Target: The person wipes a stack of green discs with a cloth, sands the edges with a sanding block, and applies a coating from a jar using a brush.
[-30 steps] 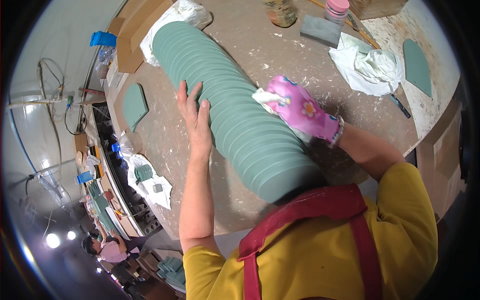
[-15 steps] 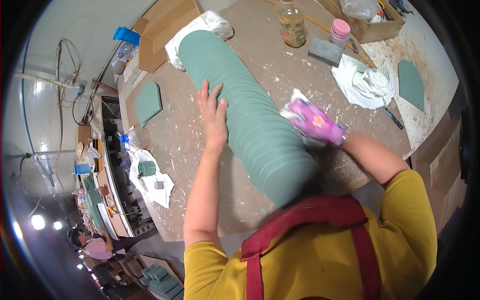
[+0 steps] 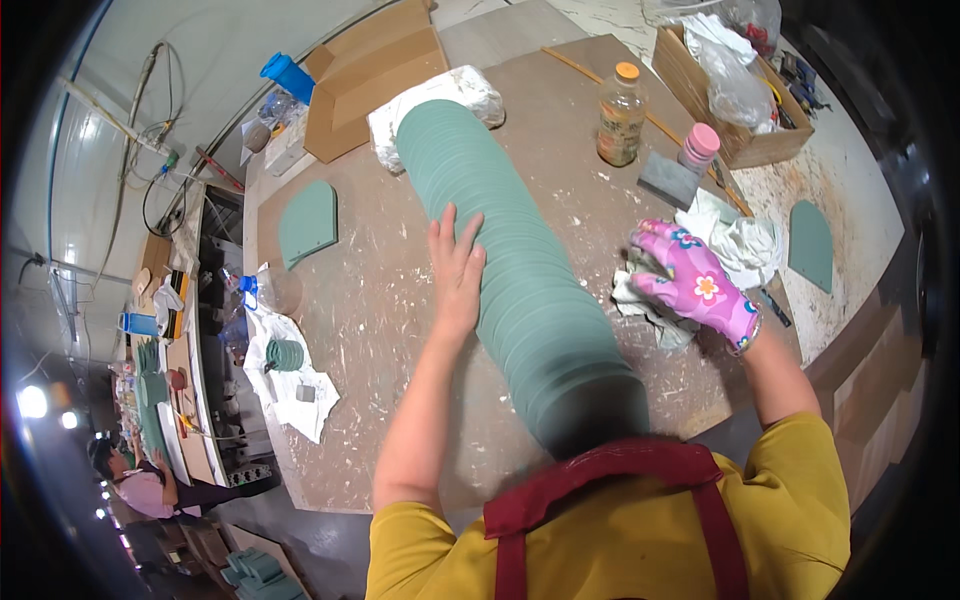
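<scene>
A long row of green round-topped plates (image 3: 540, 270), pressed face to face, runs across the table from the far left toward my body. My bare left hand (image 3: 457, 270) lies along the row's left side with its fingers stretched out. Beyond it, the far end leans against a white wrapped bundle (image 3: 385, 140). My right hand (image 3: 700, 280), in a pink flowered glove, is closed on a crumpled whitish cloth (image 3: 655, 318), apart from the row on its right. Single green plates lie apart: a left plate (image 3: 309, 225) and a right plate (image 3: 810, 245).
Behind my right hand are another white cloth (image 3: 745, 245), a grey block (image 3: 668, 180), a pink-lidded jar (image 3: 699, 147), a bottle (image 3: 621, 115) and a wooden box (image 3: 765, 150). A cardboard box (image 3: 375, 75) stands far left. A person (image 3: 150, 487) works at another bench.
My right hand has drawn the cloth away from the row's right side, out to the right. My left hand stays on the row's left side. The whole view has shifted.
</scene>
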Demonstrator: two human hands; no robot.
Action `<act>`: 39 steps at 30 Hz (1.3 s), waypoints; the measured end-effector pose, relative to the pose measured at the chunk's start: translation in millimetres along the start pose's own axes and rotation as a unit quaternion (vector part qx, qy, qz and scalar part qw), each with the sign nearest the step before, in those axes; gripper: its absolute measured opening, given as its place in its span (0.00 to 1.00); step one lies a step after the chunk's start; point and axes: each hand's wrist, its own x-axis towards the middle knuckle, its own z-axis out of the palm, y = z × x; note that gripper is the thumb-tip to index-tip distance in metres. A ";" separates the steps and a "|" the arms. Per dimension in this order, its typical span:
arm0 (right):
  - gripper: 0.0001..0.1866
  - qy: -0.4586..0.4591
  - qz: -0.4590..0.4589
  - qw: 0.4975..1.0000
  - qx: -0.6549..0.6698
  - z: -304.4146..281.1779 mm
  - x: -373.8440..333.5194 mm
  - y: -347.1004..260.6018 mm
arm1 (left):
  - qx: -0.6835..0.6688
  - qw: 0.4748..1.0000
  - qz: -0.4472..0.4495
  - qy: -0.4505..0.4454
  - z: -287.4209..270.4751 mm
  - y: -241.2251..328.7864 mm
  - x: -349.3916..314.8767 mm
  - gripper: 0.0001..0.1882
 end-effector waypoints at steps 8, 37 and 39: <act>0.26 0.123 0.054 0.991 0.014 4.4 25.9 41.2 | -0.077 0.996 -0.037 0.025 0.3 1.2 -2.0 0.23; 0.26 0.222 0.106 0.964 -0.102 -53.1 74.0 174.3 | -0.268 0.902 -0.277 0.197 -20.1 34.9 -116.5 0.19; 0.26 0.235 0.069 0.968 -0.060 -66.8 66.4 138.8 | -0.158 0.964 -0.185 0.104 -23.1 51.0 -103.6 0.18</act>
